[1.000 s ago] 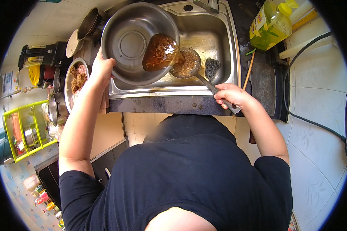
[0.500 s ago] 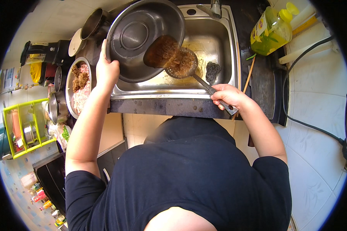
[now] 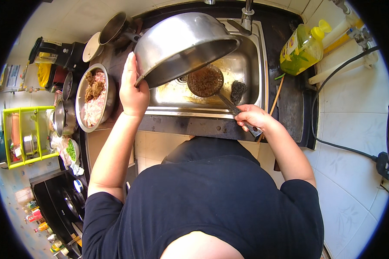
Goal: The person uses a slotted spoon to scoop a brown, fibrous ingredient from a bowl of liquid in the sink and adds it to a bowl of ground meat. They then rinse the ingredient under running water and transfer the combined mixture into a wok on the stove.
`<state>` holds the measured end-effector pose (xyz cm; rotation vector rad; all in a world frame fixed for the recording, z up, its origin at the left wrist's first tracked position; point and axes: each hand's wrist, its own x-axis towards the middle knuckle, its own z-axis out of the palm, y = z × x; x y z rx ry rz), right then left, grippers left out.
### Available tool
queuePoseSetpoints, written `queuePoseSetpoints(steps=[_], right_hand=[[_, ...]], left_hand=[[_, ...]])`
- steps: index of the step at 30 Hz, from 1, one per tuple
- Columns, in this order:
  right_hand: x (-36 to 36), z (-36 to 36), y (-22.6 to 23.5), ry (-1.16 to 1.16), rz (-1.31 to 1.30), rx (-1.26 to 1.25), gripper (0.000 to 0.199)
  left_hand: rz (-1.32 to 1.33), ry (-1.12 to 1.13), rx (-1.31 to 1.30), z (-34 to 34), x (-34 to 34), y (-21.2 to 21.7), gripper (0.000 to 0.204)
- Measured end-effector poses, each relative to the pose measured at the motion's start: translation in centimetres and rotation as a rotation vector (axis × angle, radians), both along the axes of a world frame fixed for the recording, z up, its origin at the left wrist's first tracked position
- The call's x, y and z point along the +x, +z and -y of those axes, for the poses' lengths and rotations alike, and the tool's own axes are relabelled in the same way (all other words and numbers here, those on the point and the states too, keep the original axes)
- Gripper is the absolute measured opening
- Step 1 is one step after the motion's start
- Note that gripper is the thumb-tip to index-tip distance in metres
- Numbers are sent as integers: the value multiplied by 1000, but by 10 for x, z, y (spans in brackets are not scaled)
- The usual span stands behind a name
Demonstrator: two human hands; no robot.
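My left hand (image 3: 133, 88) grips the rim of a large steel bowl (image 3: 181, 41) and holds it tipped almost upside down over the steel sink (image 3: 250, 73). My right hand (image 3: 251, 117) is closed on the handle of a round strainer (image 3: 205, 81) full of brown bits, held under the bowl's rim above the sink basin. Yellowish liquid lies on the sink floor. A dark scrubber (image 3: 237, 90) sits in the sink beside the strainer.
A steel bowl of meat (image 3: 95, 97) stands on the dark counter to the left, with a pot (image 3: 112, 26) and lids behind it. A yellow bottle of dish liquid (image 3: 301, 48) stands right of the sink. A green rack (image 3: 23, 136) and stove (image 3: 60, 196) lie at left.
My left hand has tipped the bowl further, from pouring brown liquid to nearly inverted. The brown stream has stopped; the strainer stays under the rim in my right hand.
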<state>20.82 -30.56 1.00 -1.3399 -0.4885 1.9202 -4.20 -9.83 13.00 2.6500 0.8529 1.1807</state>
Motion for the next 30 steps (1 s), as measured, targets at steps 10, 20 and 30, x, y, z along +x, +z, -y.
queuePoseSetpoints(steps=[10,20,30], right_hand=[[-8,5,23,-18,46,45,8],[-24,30,48,-145,225,117,23],[-43,52,57,-368,77,-33,41]], left_hand=[[168,-118,131,-2,-12,17,48],[234,-98,148,-15,-32,34,52],[321,-141,124,-40,-33,11,42]])
